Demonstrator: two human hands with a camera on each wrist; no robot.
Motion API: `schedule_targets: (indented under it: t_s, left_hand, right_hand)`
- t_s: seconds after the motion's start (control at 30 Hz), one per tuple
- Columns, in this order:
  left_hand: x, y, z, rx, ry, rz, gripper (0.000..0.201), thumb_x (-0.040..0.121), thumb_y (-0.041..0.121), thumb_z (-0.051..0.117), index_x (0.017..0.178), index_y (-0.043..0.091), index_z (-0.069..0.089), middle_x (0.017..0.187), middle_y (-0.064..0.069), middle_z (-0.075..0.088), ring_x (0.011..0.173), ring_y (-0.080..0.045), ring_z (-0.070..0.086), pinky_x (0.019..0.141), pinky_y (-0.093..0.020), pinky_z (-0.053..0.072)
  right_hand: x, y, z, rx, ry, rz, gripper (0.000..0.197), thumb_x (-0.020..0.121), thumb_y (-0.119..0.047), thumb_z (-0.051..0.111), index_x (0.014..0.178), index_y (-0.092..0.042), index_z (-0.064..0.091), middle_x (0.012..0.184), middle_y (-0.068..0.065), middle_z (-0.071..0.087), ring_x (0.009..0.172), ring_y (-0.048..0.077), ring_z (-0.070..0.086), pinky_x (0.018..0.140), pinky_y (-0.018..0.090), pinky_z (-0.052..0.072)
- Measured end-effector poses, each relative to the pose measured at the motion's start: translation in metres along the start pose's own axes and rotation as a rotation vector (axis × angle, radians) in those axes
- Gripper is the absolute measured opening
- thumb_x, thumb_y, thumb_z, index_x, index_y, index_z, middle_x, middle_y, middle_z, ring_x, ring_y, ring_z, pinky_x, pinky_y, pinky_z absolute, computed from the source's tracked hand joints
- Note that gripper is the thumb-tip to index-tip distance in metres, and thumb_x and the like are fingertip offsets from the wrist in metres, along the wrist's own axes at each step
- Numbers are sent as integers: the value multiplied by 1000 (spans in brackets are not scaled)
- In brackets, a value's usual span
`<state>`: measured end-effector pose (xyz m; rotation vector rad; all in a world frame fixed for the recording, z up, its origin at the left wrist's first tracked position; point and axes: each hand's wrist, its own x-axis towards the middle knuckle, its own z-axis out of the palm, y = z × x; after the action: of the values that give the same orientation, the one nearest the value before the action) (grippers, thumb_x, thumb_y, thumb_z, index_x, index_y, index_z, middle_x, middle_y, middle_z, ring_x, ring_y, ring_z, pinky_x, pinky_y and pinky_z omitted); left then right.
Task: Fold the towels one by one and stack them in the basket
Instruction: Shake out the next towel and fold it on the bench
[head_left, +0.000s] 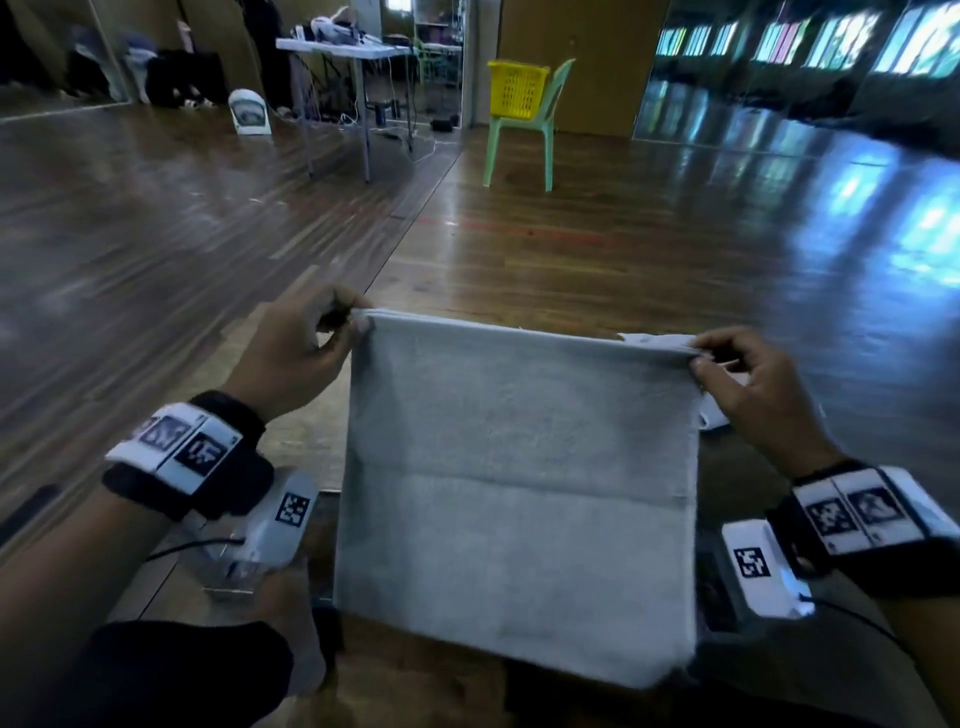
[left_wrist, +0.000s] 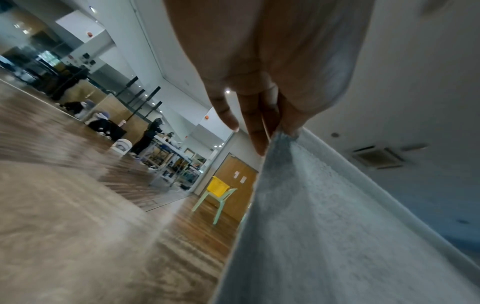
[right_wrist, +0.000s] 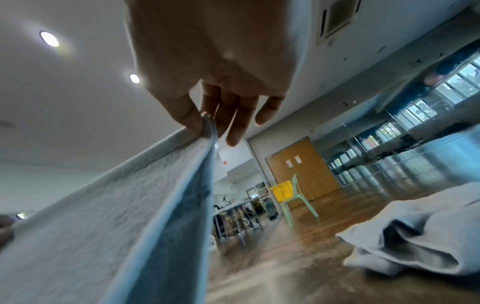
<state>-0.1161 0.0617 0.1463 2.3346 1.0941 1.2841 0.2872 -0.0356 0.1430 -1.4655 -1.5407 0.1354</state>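
Observation:
A pale grey towel (head_left: 519, 493), folded double, hangs in the air in front of me, its top edge stretched level. My left hand (head_left: 343, 325) pinches the top left corner (left_wrist: 280, 133) between thumb and fingers. My right hand (head_left: 701, 358) pinches the top right corner (right_wrist: 207, 125) the same way. A crease runs across the towel's middle. The yellow basket (head_left: 517, 88) stands far off on a green chair (head_left: 524, 140), also seen in the left wrist view as the basket (left_wrist: 218, 186) and in the right wrist view as the basket (right_wrist: 281, 190).
More crumpled pale towels (right_wrist: 415, 232) lie on the wooden floor to my right, partly showing behind the held towel (head_left: 711, 415). A white folding table (head_left: 343, 52) with gear stands at the back left, a small white fan (head_left: 249, 111) beside it. Mirrored walls line the room.

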Motion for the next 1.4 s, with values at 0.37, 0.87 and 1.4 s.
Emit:
schedule_targets:
  t_s: [0.37,0.87,1.4]
  left_hand:
    - [9,-65,58,238,19,-71,9,88,6,55,95,3,60,88,-13,66,82,-28,62,73,-28,43]
    - [-76,-105,82,409,-638,-109,14,81,22,66,93,26,66,98,6,64,89,-17,62,73,-28,39]
    - [-72,-46,149,465,-574,116,44,81,40,37,114,21,59,117,2,61,109,-19,58,97,-40,35]
  right_hand:
    - [31,58,76,-210,-45,28,16,80,-7,57,86,-22,60,86,-3,62,84,18,60,85,44,50]
    - [-55,101,96,-546,-645,-8,22,78,-21,70,83,-41,64,96,-17,65,103,8,52,87,27,15]
    - [-55,86,98,-592,-587,475,38,83,-57,53,74,-24,69,82,-10,63,90,16,58,91,42,36]
